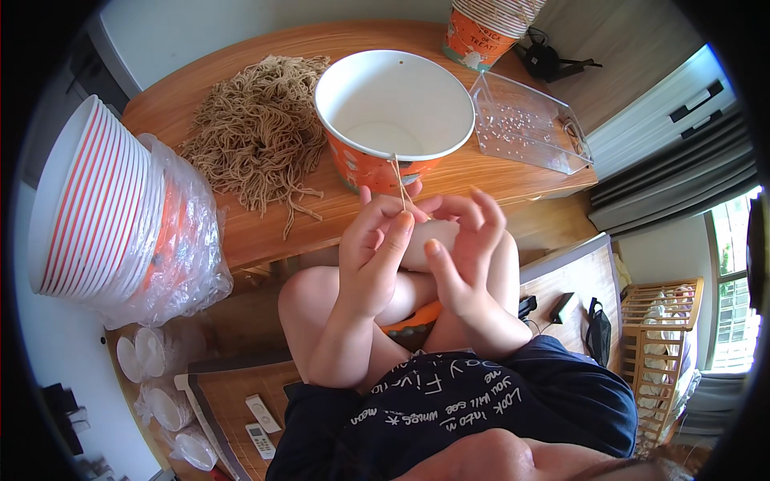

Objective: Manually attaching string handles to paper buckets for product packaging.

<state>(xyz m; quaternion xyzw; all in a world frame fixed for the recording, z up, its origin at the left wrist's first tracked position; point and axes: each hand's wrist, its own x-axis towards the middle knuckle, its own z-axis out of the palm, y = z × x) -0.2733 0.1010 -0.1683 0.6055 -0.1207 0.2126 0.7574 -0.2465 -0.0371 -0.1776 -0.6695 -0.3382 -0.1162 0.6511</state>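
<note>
Thin tan twine [399,180] ran from the orange-and-white paper bucket's [393,108] rim on the wooden table [265,232] down to my left hand [370,256], pinched tight; my right hand [465,248] cupped a white piece [429,240]. I judged a hard tug could tip the bucket.

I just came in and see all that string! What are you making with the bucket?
A person sits at a low wooden table. Both hands, left hand and right hand, are raised together, pinching a tan string that runs up to the rim of an open orange paper bucket. A white object sits between the hands. A pile of cut strings lies on the table, and a bagged stack of buckets stands to the left.
</note>
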